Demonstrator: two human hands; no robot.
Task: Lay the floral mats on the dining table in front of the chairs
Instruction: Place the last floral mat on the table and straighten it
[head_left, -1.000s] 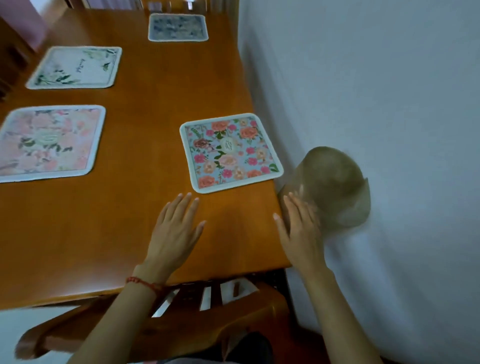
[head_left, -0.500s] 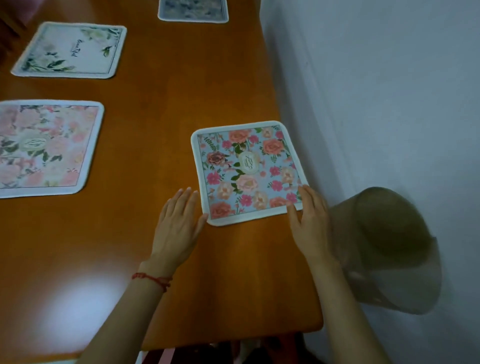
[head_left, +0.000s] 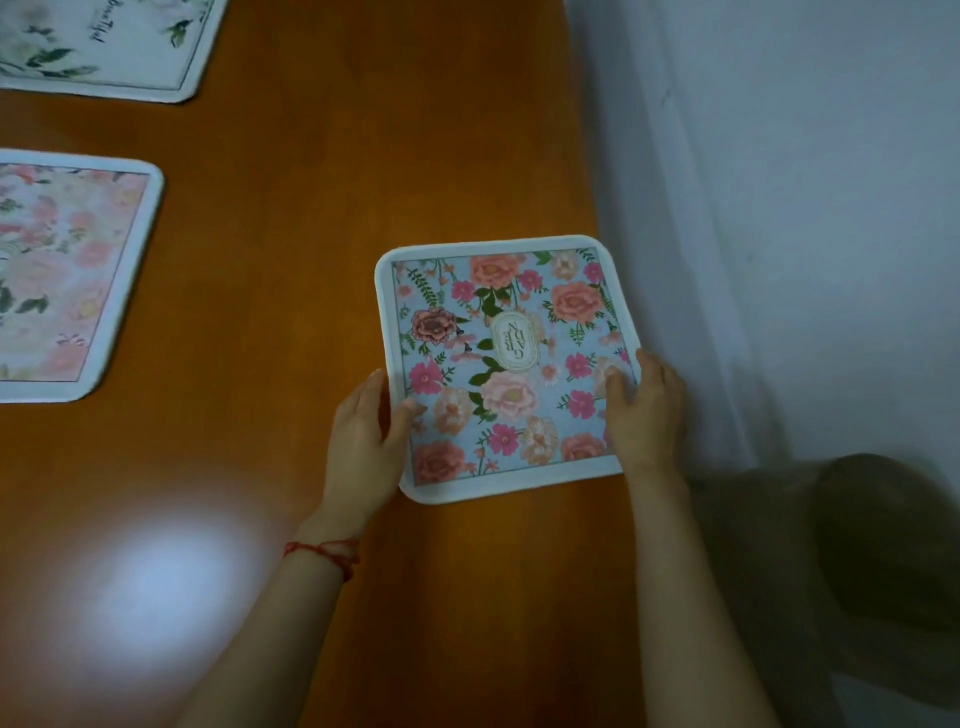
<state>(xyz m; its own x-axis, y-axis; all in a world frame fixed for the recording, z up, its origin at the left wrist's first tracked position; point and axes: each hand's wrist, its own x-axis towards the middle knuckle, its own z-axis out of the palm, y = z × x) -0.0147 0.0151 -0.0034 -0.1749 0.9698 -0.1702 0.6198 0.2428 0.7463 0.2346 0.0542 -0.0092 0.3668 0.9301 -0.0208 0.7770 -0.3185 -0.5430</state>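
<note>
Wide orange-brown wooden dining table (head_left: 291, 249), filling most of the view, glossy, with a pale patch of reflected light near the lower left. Pale wall (head_left: 810, 182) along the table's right edge. Dim, blurred brownish rounded shape (head_left: 841, 561) low on the right, beside the table; cannot tell what it is.

Three mats flat on the wood. Pink floral mat (head_left: 62, 275) at the left edge, partly cut off by the frame, well apart from the hands. White mat with green leaves (head_left: 104, 47) and script lettering at the top left, also cut off. Blue floral mat (head_left: 509, 364) with a white border, roses and pink blossoms and a small oval label in the middle, near the table's right edge, slightly turned, lying on the surface.

Left hand (head_left: 363, 441) at the blue mat's left edge, thumb over the border onto the printed face, fingers along and under the edge: gripping the mat. Right hand (head_left: 644, 415) at the mat's right edge, thumb pressed on the printed face, fingers curled round the edge: likewise gripping it. Thin red string bracelet (head_left: 324, 553) round the left wrist.
</note>
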